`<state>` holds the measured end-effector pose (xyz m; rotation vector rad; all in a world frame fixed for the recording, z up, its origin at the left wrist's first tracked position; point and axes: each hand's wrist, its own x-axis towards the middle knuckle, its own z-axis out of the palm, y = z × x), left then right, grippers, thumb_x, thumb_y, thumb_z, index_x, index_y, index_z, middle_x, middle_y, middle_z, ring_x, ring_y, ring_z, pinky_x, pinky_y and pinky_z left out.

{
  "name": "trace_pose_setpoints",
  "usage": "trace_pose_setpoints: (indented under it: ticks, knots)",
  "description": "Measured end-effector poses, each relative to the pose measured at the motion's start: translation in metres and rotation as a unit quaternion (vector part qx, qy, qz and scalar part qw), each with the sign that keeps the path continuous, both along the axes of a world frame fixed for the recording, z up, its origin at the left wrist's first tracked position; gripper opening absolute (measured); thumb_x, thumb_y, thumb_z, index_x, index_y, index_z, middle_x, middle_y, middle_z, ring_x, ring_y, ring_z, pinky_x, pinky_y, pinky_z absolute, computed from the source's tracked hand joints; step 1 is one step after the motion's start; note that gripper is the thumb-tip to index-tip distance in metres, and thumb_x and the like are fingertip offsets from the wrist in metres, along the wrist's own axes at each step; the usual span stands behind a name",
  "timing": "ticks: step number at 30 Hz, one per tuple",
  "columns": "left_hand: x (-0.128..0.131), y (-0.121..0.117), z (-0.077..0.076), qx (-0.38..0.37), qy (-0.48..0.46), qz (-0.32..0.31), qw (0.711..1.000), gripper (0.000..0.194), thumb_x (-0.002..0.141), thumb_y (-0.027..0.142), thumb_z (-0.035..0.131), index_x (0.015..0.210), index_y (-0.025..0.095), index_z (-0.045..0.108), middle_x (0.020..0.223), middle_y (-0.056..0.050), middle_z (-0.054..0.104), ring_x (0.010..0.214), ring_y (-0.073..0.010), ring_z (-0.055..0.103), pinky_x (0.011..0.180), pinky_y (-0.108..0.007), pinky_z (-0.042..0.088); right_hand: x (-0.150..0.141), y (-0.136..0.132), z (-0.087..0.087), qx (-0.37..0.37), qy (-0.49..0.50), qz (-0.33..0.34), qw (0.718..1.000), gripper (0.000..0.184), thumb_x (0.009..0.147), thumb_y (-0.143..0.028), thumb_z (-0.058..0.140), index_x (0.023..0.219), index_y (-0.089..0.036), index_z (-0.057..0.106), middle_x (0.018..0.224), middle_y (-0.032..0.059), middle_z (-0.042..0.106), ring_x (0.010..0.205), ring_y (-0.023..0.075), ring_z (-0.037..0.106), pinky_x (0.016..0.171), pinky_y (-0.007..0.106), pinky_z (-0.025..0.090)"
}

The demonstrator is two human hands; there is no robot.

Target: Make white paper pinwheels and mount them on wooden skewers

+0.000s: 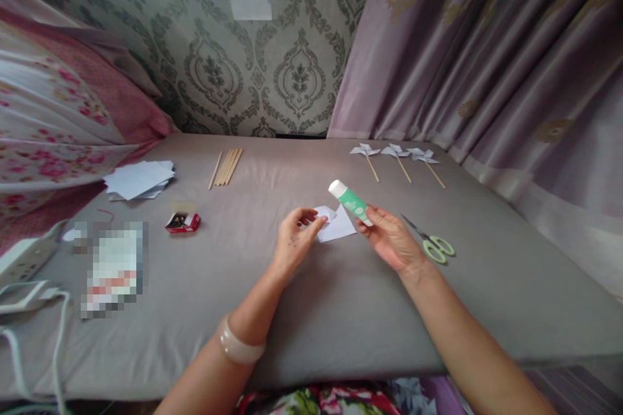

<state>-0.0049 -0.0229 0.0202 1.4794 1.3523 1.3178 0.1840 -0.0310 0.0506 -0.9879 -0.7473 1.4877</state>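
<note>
In my right hand (392, 237) is a green and white glue stick (354, 203), tilted up to the left, its white end uppermost. My left hand (298, 233) has its thumb and fingers closed on a piece of white paper (338, 227) with a folded-over corner, in front of me at the middle of the table. The glue stick's lower end hides behind my right fingers. Just right of my right hand lie scissors (435, 248) with light green handles, blades pointing away to the left.
Three paper pinwheels (396, 152) on sticks lie at the back right. Several wooden sticks (228, 166) and a stack of white paper (139, 179) are at the back left. A small red box (182, 222) holds dark pieces. A power strip (26, 259) with cables sits at the left edge.
</note>
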Motion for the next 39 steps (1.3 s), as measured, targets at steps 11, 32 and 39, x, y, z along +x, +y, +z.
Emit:
trace_pose_setpoints:
  ticks: [11,32,39]
  knots:
    - [-0.003,0.002,-0.024,0.063,0.332,-0.067,0.939,0.031,0.086,0.018,0.055,0.115,0.022,0.065,0.102,-0.009,0.063,0.088,-0.0195,0.061,0.083,-0.033,0.049,0.022,0.037,0.009,0.194,-0.387,-0.046,0.9,0.038,0.067,-0.038,0.075,0.096,-0.017,0.063,0.084,0.0036,0.067,0.072,0.0161,0.061,0.067,0.031,0.051]
    - [-0.003,-0.001,-0.015,0.048,0.417,-0.113,0.901,0.03,0.09,0.018,0.047,0.113,0.02,0.065,0.107,-0.008,0.064,0.101,-0.0226,0.057,0.092,-0.038,0.046,-0.009,0.037,0.014,0.354,-0.625,0.076,0.692,0.031,0.082,-0.022,0.061,0.112,-0.016,0.063,0.096,0.0079,0.069,0.072,0.0171,0.061,0.074,0.03,0.05]
    - [-0.003,-0.003,-0.012,0.046,0.418,-0.113,0.9,0.03,0.089,0.016,0.047,0.111,0.021,0.067,0.106,-0.009,0.064,0.097,-0.0229,0.057,0.087,-0.037,0.047,-0.01,0.04,0.013,0.358,-0.624,0.1,0.688,0.031,0.082,-0.022,0.06,0.114,-0.019,0.062,0.102,0.0085,0.068,0.076,0.0187,0.062,0.076,0.032,0.05]
